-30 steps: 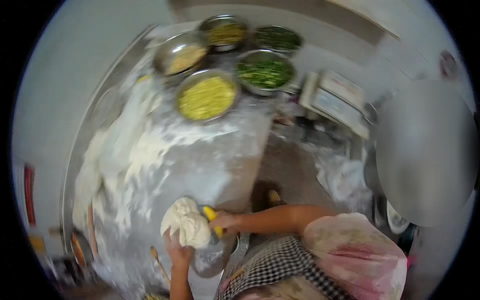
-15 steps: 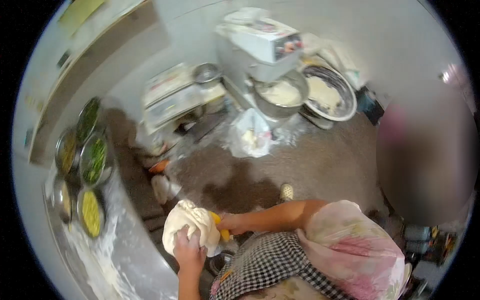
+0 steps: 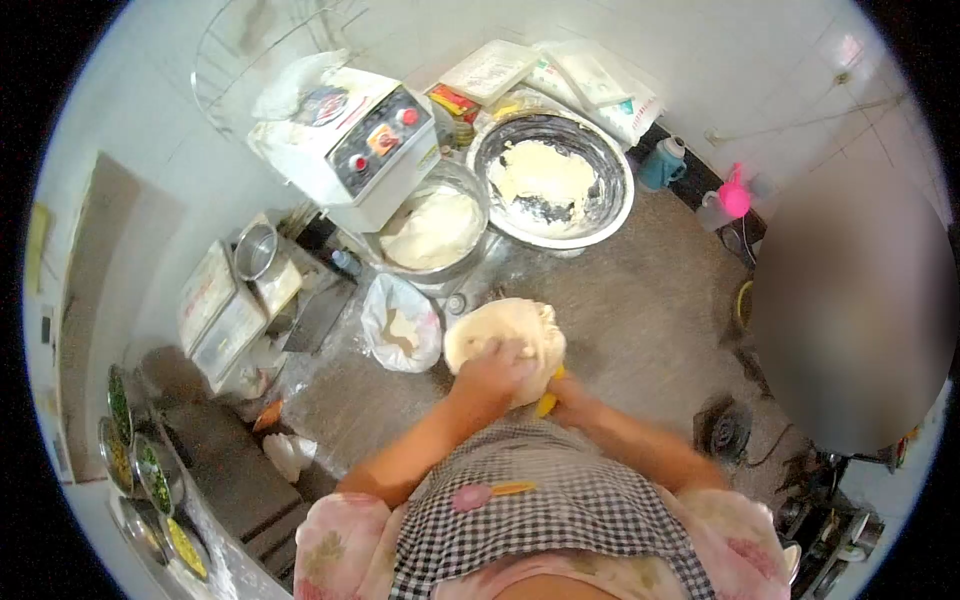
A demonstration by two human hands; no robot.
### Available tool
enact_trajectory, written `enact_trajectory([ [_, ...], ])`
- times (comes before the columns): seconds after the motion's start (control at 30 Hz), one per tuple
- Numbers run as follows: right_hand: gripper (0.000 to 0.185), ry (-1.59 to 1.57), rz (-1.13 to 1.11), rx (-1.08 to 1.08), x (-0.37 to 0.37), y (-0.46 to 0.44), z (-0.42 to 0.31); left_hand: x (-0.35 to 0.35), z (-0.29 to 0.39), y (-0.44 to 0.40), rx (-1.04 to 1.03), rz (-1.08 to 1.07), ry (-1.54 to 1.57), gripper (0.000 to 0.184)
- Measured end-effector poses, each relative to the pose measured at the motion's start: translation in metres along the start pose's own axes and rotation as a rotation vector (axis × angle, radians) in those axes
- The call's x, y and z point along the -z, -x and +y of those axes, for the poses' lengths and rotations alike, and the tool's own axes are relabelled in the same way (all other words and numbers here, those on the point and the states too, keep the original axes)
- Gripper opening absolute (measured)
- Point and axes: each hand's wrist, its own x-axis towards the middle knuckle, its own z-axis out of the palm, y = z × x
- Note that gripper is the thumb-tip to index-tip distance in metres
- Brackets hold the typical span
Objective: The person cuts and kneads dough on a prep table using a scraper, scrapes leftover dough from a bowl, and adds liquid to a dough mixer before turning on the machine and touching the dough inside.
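Dough (image 3: pixel 510 325) clutched by left hand (image 3: pixel 495 372), yellow tool handle (image 3: pixel 547 402) by right hand (image 3: pixel 573 400); dough might be dropped through sagging.

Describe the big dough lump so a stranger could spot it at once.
Start at the checked apron at the bottom middle. Just above it, the left hand rests on a pale, rounded dough lump, with a yellow handle at its lower right edge, by the right hand. Unlike the pale mass in the mixer bowl, it sits in no container.
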Motion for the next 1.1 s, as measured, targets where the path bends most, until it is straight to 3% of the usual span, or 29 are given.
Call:
enact_trajectory([
  [0.1,0.039,-0.003,0.156,0.131,0.026,-0.008,-0.05,-0.018,-0.013,-0.081,-0.096,-0.088,-0.042,0.029],
  [0.2,0.038,-0.128,0.296,0.142,0.105,-0.044,-0.082,-0.02,-0.037,-0.162,-0.163,-0.13,0.036,0.025],
  [0.27,0.033,0.542,0.336,0.266,0.123,-0.065,-0.144,-0.016,-0.057,-0.22,-0.201,-0.071,-0.013,0.025],
  [0.33,0.025,1.507,0.441,0.318,0.122,-0.095,-0.205,-0.034,-0.098,-0.282,-0.19,-0.084,0.028,0.029],
  [0.4,0.025,1.236,0.514,0.431,0.198,-0.168,-0.246,-0.058,-0.154,-0.354,-0.146,-0.118,0.129,0.038],
  [0.47,0.023,0.845,0.761,0.275,0.202,-0.217,-0.309,-0.094,-0.212,-0.414,0.061,-0.045,0.184,0.053],
  [0.5,0.022,0.578,0.966,0.089,0.166,-0.25,-0.358,-0.107,-0.235,-0.433,0.168,-0.019,0.206,0.062],
  [0.6,0.023,0.605,1.179,0.22,0.203,-0.308,-0.407,-0.103,-0.283,-0.467,0.44,-0.266,-0.026,0.075],
  [0.67,0.025,0.685,1.315,0.231,0.262,-0.33,-0.414,-0.112,-0.312,-0.471,0.483,-0.429,0.103,0.078],
  [0.8,0.027,1.097,1.235,0.003,0.317,-0.346,-0.422,-0.162,-0.358,-0.459,0.727,-0.476,0.262,0.077],
  [0.9,0.029,1.449,1.168,-0.211,0.309,-0.371,-0.437,-0.237,-0.403,-0.433,0.824,-0.394,0.275,0.072],
  [0.93,0.031,1.543,1.098,-0.243,0.316,-0.38,-0.443,-0.239,-0.406,-0.433,0.92,-0.272,0.306,0.068],
  [1.0,0.033,1.733,0.981,-0.201,0.336,-0.403,-0.454,-0.239,-0.409,-0.436,1.109,-0.017,0.359,0.063],
  [1.07,0.034,1.919,0.876,-0.055,0.358,-0.43,-0.468,-0.273,-0.419,-0.429,1.261,0.002,0.304,0.066],
  [1.1,0.035,2.029,0.815,-0.181,0.37,-0.449,-0.482,-0.293,-0.426,-0.423,1.339,0.015,0.278,0.068],
])
